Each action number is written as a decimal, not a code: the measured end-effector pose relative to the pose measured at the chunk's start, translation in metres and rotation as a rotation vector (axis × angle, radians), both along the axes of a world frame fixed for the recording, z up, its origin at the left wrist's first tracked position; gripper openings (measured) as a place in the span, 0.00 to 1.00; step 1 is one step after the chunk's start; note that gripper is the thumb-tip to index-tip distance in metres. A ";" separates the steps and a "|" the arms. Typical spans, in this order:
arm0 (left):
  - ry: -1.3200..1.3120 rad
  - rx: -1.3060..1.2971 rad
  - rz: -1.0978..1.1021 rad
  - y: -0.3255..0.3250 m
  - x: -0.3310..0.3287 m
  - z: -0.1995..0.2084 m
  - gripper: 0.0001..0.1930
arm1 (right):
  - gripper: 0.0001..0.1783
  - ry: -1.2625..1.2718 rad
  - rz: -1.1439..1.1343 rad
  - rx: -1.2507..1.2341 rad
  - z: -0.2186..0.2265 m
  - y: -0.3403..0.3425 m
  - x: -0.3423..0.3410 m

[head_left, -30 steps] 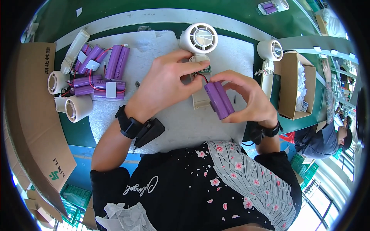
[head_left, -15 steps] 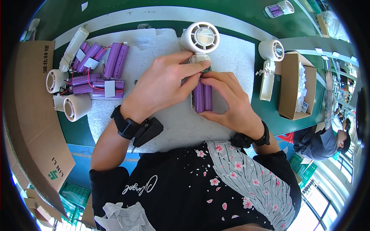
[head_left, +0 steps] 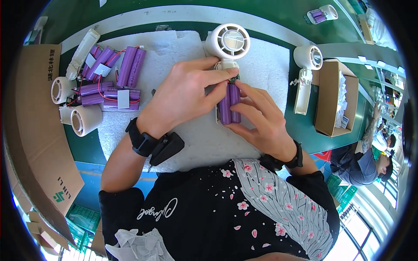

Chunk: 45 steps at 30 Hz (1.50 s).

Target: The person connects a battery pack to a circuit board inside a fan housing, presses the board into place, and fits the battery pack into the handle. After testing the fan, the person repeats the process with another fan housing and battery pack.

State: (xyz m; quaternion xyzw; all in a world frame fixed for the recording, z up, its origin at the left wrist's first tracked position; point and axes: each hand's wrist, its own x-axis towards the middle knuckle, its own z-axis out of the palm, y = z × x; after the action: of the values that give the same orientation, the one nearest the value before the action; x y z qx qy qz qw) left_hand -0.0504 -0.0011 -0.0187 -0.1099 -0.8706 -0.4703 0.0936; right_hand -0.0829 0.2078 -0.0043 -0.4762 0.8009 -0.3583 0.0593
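The head fisheye faces down, close above left hand [head_left: 179, 93] and right hand [head_left: 266, 119].

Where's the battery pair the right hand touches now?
In the head view, right of centre, the purple battery pair is below the fan head, between the left hand and right hand.

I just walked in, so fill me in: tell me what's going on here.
A person's right hand holds a purple two-cell battery pack over the opened lower part of a white handheld fan. The left hand is at the green circuit board beyond the pack. More battery packs lie on the left; another opened handheld fan lies on the right.
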 end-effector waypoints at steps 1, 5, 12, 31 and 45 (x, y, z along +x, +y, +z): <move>0.000 0.002 0.001 0.000 0.000 -0.001 0.16 | 0.24 0.004 0.004 -0.011 -0.001 0.000 0.000; 0.004 0.023 0.006 -0.002 -0.001 -0.001 0.16 | 0.22 0.019 -0.012 0.011 0.000 0.000 -0.001; -0.054 0.046 -0.003 -0.005 -0.002 0.000 0.17 | 0.22 0.048 0.001 0.043 0.001 0.000 -0.001; -0.133 0.088 -0.015 -0.008 -0.002 -0.004 0.17 | 0.20 -0.069 0.045 0.000 -0.001 -0.004 -0.012; -0.151 0.061 -0.126 -0.016 -0.003 -0.004 0.26 | 0.25 -0.033 0.048 0.020 -0.003 -0.002 -0.019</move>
State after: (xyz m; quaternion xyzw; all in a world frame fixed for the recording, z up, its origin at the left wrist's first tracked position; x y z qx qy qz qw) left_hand -0.0530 -0.0173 -0.0226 -0.1257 -0.8518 -0.5085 0.0013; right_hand -0.1017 0.2061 -0.0069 -0.4886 0.7917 -0.3565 0.0857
